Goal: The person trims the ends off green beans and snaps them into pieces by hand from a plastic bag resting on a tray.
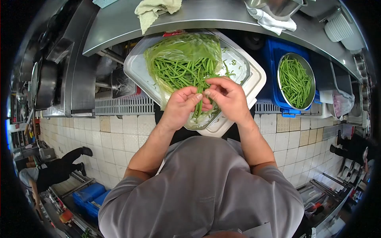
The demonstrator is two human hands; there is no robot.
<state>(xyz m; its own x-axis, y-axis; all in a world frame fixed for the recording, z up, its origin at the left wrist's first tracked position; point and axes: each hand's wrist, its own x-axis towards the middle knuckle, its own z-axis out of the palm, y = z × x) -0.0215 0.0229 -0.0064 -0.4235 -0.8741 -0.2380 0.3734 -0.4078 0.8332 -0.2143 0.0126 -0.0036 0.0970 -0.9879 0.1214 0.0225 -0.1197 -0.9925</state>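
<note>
A clear plastic bag [186, 47] full of green beans [174, 71] lies open on a metal tray [137, 65] over a white lid-like board [258, 79]. Above the near end of the beans, my left hand [185, 104] is closed round a few green beans. My right hand [228, 95] is beside it, thumb and forefinger pinched together at the beans' upper ends; exactly what lies in the pinch is too small to make out. Small bean ends are scattered on the tray's right part.
A metal bowl of green beans [295, 81] rests on a blue crate [274, 59] at right. A steel counter [214, 14] carries cloths and a pot [278, 8]. Another person [59, 164] stands far left; a dark-clothed person [353, 146] is far right.
</note>
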